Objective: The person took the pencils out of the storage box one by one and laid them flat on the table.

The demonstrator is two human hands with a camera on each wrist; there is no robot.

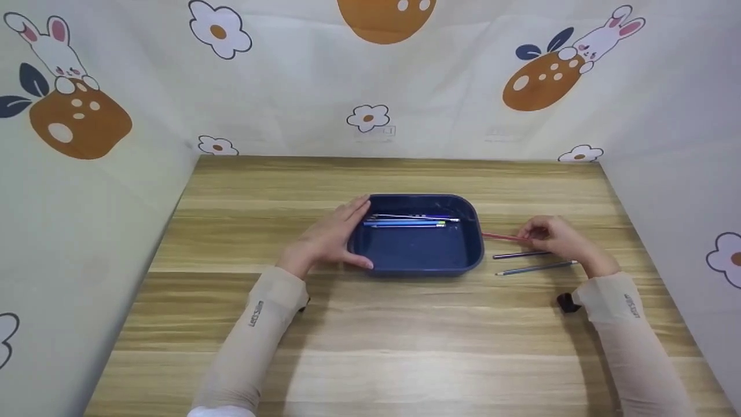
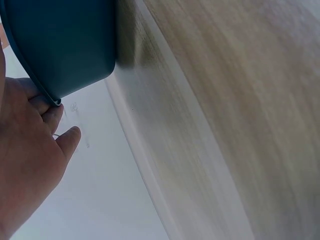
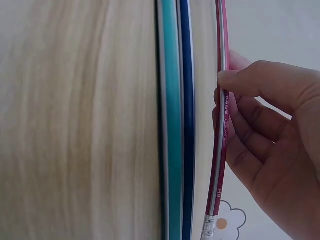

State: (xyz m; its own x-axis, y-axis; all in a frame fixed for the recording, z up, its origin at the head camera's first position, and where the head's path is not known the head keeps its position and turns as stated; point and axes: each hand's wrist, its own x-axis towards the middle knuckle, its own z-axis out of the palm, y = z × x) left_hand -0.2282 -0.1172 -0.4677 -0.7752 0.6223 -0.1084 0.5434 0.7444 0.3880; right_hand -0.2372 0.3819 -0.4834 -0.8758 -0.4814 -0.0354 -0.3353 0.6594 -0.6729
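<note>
A dark blue plastic tray (image 1: pixel 417 271) lies on the wooden table, with several pencils (image 1: pixel 405 224) along its far half. My left hand (image 1: pixel 327 237) grips the tray's left end, its fingers toward the far corner and its thumb by the near one. In the left wrist view, that hand's fingers (image 2: pixel 50 115) bend around the tray's rim. Right of the tray, my right hand (image 1: pixel 553 234) pinches a red HB pencil (image 3: pixel 220 145) between thumb and fingers. The pencil's far end reaches the tray's right wall in the head view.
Below my right hand lie a dark blue pencil (image 1: pixel 518 255) and a lighter blue pencil (image 1: pixel 532 268) on the table (image 1: pixel 405 347). Cloth walls with bunny and flower prints (image 1: pixel 370 119) enclose the table at the back and both sides.
</note>
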